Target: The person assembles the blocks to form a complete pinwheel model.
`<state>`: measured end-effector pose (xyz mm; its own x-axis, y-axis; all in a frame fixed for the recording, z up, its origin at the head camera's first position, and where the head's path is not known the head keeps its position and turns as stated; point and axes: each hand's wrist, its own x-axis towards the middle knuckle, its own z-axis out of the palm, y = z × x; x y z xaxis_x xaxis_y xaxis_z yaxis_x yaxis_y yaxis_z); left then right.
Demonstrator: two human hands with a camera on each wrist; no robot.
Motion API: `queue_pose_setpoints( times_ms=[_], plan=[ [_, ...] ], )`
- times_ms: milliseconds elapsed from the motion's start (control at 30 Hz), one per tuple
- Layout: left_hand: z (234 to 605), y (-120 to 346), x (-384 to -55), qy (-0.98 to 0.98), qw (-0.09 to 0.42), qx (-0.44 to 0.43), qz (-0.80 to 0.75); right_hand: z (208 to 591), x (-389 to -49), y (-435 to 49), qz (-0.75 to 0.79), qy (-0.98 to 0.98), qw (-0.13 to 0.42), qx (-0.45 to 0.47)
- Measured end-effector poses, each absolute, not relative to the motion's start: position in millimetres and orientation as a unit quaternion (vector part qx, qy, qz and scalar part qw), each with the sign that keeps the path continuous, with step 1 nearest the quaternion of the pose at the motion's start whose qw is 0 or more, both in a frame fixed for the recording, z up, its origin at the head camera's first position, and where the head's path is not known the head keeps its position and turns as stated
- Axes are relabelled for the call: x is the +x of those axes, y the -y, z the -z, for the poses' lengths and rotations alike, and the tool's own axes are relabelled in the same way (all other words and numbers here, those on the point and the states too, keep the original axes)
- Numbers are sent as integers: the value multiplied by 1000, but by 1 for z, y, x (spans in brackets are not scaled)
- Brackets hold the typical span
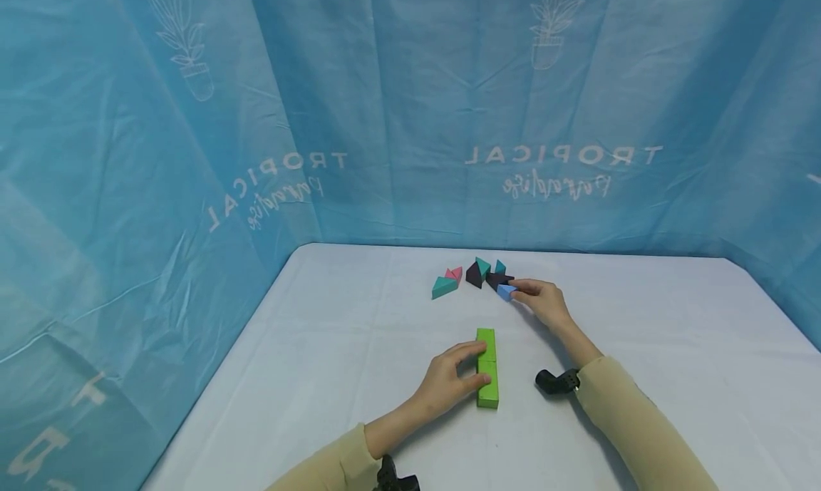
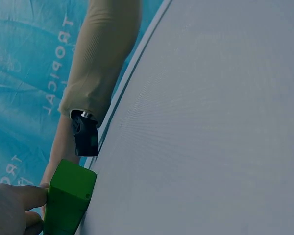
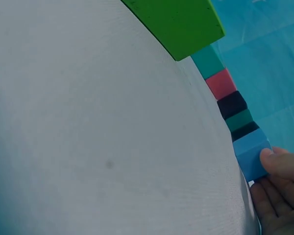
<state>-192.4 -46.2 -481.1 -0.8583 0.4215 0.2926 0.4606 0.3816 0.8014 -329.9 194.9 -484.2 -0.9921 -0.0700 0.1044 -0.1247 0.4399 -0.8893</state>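
Note:
Two green blocks (image 1: 487,369) lie end to end in the middle of the white table. My left hand (image 1: 449,378) rests against their left side, thumb on the nearer block and fingers on the farther one, with a gap under the palm. In the left wrist view, fingers touch a green block (image 2: 69,193). Farther off, my right hand (image 1: 541,300) pinches a blue triangular block (image 1: 507,292) between thumb and fingers. That blue block (image 3: 251,152) fills the grip in the right wrist view. Right behind it lies a black block (image 1: 497,280).
Left of the right hand, a teal triangular block (image 1: 444,286), pink pieces (image 1: 454,273), another black block (image 1: 473,275) and small teal pieces (image 1: 499,266) lie in a loose row. Blue printed cloth (image 1: 410,120) hangs behind the table (image 1: 308,377).

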Motion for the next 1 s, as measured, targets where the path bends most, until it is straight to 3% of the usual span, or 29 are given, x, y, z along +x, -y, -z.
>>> queue_pose_setpoints(
  times_ms=[1000],
  plan=[
    [480,47,-192,835,38,-278,473,441,-301,-176,-577,814,26,67]
  ],
)
